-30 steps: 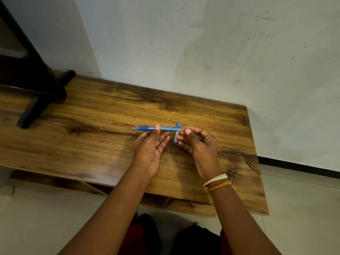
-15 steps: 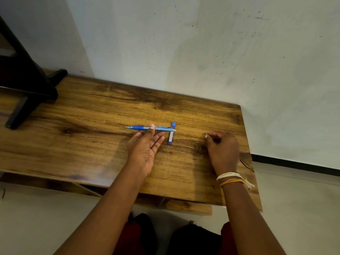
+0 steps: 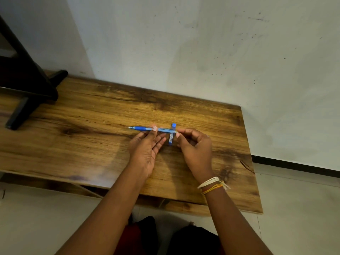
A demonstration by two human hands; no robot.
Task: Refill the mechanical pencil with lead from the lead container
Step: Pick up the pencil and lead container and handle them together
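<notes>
A blue mechanical pencil (image 3: 142, 128) lies level across the wooden table (image 3: 82, 140), its tip pointing left. My left hand (image 3: 147, 148) holds it near the middle, index fingertip on the barrel. A small blue lead container (image 3: 171, 139) lies on the table, crosswise under the pencil's rear part. My right hand (image 3: 196, 147) has its thumb and forefinger pinched at the pencil's pale rear end. Whether a cap or a lead sits between those fingertips is too small to tell.
A black stand (image 3: 27, 89) rests on the table's far left. A grey wall (image 3: 184, 52) runs directly behind the table. The table's right edge (image 3: 247, 153) drops to a tiled floor. My knees show below the front edge.
My right hand went out to the right side of the table half a second ago and has come back to the pencil's rear end. My left hand stayed on the pencil.
</notes>
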